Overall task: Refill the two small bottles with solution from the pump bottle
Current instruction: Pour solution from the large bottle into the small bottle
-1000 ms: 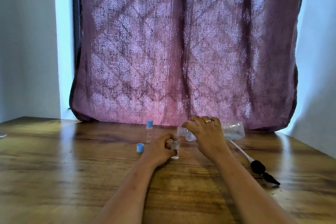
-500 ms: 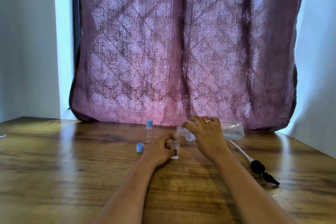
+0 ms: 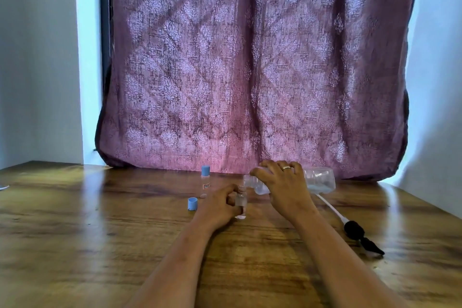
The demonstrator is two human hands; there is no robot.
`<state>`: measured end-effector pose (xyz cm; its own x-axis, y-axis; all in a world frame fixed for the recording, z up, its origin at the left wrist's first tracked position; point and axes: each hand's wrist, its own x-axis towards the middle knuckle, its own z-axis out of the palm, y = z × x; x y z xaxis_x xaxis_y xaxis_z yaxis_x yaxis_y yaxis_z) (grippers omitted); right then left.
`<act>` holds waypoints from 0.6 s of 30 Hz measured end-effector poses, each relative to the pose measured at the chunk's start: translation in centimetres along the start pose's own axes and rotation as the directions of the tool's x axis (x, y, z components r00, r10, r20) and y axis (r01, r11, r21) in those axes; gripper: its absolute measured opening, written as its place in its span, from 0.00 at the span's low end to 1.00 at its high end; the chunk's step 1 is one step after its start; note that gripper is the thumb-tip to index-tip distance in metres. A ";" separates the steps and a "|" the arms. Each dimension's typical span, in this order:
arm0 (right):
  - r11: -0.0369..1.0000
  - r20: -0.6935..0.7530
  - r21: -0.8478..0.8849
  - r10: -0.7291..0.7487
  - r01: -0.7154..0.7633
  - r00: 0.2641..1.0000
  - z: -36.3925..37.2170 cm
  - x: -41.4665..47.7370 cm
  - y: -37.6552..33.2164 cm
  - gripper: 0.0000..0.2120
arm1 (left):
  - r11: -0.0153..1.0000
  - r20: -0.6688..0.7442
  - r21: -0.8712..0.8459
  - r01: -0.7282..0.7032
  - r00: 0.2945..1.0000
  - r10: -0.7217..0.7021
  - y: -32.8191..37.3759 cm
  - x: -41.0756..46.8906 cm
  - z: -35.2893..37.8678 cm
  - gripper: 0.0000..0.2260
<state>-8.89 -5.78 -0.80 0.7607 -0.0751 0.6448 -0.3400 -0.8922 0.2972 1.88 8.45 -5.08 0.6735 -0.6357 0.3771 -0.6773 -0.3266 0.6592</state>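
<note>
My right hand grips the clear pump bottle, which lies nearly level with its open mouth pointing left over a small uncapped bottle. My left hand holds that small bottle upright on the wooden table. A second small bottle with a blue cap stands behind my left hand. A loose blue cap sits on the table to the left. The black pump head with its white tube lies on the table at the right.
A patterned purple curtain hangs right behind the table's far edge. White walls stand at both sides. The table's right edge runs diagonally near the pump head.
</note>
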 end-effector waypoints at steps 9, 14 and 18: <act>1.000 -0.006 0.007 -0.006 0.006 1.000 -0.1 0.0 0.0 0.34 | 1.000 0.000 0.008 0.003 1.000 -0.003 0.1 -0.1 0.0 0.22; 1.000 0.000 0.006 -0.008 0.008 1.000 -0.2 0.0 0.0 0.34 | 1.000 0.009 0.008 0.016 1.000 -0.016 0.1 -0.1 0.0 0.23; 1.000 -0.005 0.014 -0.003 0.003 1.000 -0.1 0.0 0.0 0.34 | 1.000 0.018 -0.001 0.031 0.999 -0.031 0.2 -0.1 -0.1 0.24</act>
<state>-8.92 -5.74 -0.75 0.7587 -0.0703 0.6477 -0.3301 -0.8986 0.2891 1.70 8.50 -4.95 0.6888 -0.6378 0.3445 -0.6556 -0.3453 0.6715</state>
